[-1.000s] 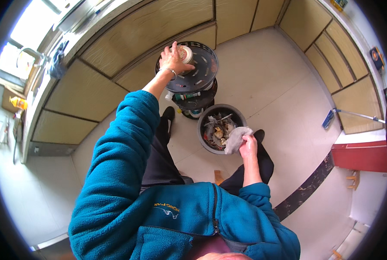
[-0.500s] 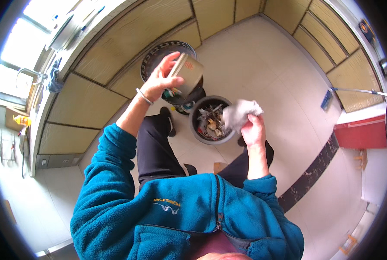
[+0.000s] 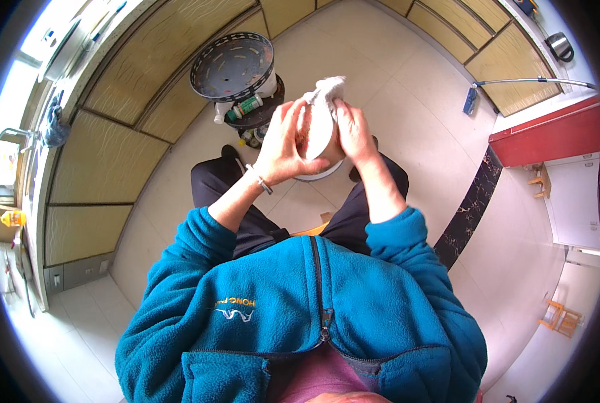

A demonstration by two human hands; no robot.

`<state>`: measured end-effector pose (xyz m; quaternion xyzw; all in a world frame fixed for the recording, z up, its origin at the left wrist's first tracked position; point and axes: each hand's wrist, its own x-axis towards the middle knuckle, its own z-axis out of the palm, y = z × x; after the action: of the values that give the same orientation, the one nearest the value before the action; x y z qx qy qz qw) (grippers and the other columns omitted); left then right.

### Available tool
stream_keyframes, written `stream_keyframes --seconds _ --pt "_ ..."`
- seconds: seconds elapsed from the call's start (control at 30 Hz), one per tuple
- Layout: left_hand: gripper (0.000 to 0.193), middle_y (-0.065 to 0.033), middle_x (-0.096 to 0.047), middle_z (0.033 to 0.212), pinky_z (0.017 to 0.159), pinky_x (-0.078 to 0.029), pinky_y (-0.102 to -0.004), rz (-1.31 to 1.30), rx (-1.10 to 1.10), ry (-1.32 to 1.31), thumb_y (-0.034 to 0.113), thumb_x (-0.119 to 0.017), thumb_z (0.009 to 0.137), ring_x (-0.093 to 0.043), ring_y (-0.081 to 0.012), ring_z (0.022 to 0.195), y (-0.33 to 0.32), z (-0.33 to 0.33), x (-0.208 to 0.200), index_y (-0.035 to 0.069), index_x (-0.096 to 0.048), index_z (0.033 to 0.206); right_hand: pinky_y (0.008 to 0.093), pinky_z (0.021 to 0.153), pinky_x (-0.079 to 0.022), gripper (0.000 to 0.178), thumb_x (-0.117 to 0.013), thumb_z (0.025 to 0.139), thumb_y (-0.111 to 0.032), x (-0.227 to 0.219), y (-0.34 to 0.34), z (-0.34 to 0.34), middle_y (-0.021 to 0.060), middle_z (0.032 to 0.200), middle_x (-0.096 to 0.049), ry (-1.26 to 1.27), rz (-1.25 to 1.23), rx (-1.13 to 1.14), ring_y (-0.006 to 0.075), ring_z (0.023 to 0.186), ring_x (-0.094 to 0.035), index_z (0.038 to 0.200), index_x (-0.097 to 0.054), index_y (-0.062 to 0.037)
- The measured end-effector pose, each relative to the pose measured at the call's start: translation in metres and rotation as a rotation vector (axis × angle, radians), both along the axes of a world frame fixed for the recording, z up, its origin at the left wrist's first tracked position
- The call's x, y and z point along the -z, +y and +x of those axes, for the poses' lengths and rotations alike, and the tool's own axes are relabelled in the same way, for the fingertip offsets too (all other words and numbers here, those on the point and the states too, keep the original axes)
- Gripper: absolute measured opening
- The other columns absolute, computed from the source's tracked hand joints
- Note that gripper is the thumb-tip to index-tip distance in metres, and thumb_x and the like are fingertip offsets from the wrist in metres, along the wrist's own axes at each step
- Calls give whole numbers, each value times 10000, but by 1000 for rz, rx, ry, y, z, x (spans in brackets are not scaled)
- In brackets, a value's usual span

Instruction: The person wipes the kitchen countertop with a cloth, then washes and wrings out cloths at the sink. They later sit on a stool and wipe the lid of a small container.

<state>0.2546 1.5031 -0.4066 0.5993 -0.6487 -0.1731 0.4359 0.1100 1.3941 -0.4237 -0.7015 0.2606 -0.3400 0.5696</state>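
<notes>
In front of me, my left hand [image 3: 283, 149] grips the side of a pale container [image 3: 322, 136] with a reddish-brown patch. My right hand [image 3: 356, 132] is closed on a whitish cloth [image 3: 324, 92], pressed against the container's far right part. The cloth bunches up above the container's top. Directly under my hands stands a round bin [image 3: 321, 176]; only part of its rim shows, and its contents are hidden.
A black tiered round rack [image 3: 233, 70] stands ahead to the left, with a green bottle [image 3: 246, 106] on a lower shelf. Yellowish cabinets [image 3: 98, 164] line the left and far sides. A blue-headed mop [image 3: 471, 101] leans at the right, near a red panel [image 3: 545, 131].
My left hand has brought the container right and nearer. My right hand has moved left with the cloth, which now touches the container. The bin's contents have become hidden.
</notes>
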Motion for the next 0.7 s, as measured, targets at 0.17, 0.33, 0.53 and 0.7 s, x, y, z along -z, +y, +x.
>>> stream_keyframes --seconds 0.17,0.33,0.53,0.7 --pt "1208 -206 -369 1337 1064 -311 -416 9 234 71 316 -876 474 -387 -344 1253 16 3 1 16 -210 1436 319 821 -505 390 -418 967 -285 24 -19 -4 106 1007 -656 -51 701 -292 174 889 -622 1088 -605 34" --pt "1148 -205 -439 1213 1004 -367 -411 21 52 212 339 -856 477 -450 -355 1134 5 27 24 38 -264 1413 340 919 -440 343 -430 975 -229 24 18 5 149 1114 -618 27 41 -23 221 1058 -582 1176 -541 27" --pt "1074 -225 -438 1241 1014 -374 -420 79 -233 -63 309 -825 510 -443 -371 1188 1 23 27 39 -295 1404 351 1039 -337 470 -435 991 -276 25 67 23 188 1340 -450 -7 -294 174 278 1257 -437 1346 -385 27" --pt "1101 -250 -401 1273 983 -402 -451 -80 20 -239 218 -832 445 -446 -413 1164 15 4 3 57 -309 1400 299 789 -505 424 -426 981 -329 21 3 7 105 1009 -642 -139 650 -182 173 897 -621 1109 -580 45"
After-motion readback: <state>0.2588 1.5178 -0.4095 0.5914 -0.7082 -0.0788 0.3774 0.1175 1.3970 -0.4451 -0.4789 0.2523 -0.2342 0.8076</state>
